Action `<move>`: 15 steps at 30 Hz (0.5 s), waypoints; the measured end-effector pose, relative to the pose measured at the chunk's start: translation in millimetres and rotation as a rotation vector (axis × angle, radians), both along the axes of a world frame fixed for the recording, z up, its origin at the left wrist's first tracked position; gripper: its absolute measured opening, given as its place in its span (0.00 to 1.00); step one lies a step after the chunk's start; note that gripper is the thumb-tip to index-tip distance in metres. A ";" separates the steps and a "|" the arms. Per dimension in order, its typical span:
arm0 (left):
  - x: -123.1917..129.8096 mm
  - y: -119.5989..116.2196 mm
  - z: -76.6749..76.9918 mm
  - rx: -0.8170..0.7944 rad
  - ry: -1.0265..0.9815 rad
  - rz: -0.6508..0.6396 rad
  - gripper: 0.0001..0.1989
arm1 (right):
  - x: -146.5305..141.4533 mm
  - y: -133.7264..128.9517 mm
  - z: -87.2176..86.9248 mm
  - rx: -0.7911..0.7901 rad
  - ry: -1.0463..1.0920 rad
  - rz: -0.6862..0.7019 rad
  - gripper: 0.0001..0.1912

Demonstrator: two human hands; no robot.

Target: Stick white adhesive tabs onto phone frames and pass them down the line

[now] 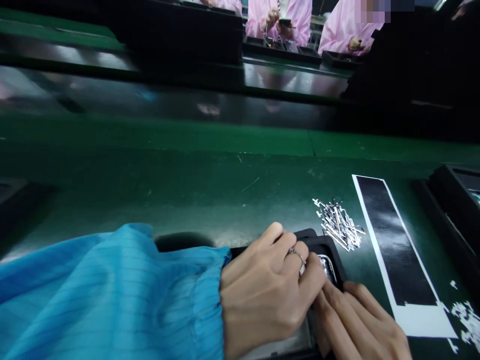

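Note:
My left hand, a ring on one finger and a blue sleeve at the wrist, bends over a black tray. Its fingers are curled, and the thumb side meets the fingertips of my right hand. That hand comes in from the lower right with its fingers closed together. Inside the tray lies a device with a shiny silvery part, mostly covered by my hands. Whatever the fingertips pinch is hidden. Just beyond the tray is a heap of small thin silver and black strips.
A black ribbed sheet with a white border lies on the green table at right, with white scraps nearby. Black trays stand at the right edge. Across a dark, shiny belt, people in pink sleeves work.

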State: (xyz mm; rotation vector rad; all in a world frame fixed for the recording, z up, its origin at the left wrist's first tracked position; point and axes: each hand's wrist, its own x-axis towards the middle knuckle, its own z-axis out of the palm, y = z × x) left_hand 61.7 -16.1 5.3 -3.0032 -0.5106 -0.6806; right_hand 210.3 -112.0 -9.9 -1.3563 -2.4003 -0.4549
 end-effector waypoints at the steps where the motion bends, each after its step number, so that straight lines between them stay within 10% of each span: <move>1: -1.4 -0.1 0.6 0.002 0.000 -0.026 0.18 | -0.4 0.0 -0.3 0.002 -0.002 -0.010 0.19; 15: -7.9 -4.5 2.2 0.109 -0.042 -0.112 0.24 | -3.7 4.3 -0.9 0.036 0.009 -0.015 0.20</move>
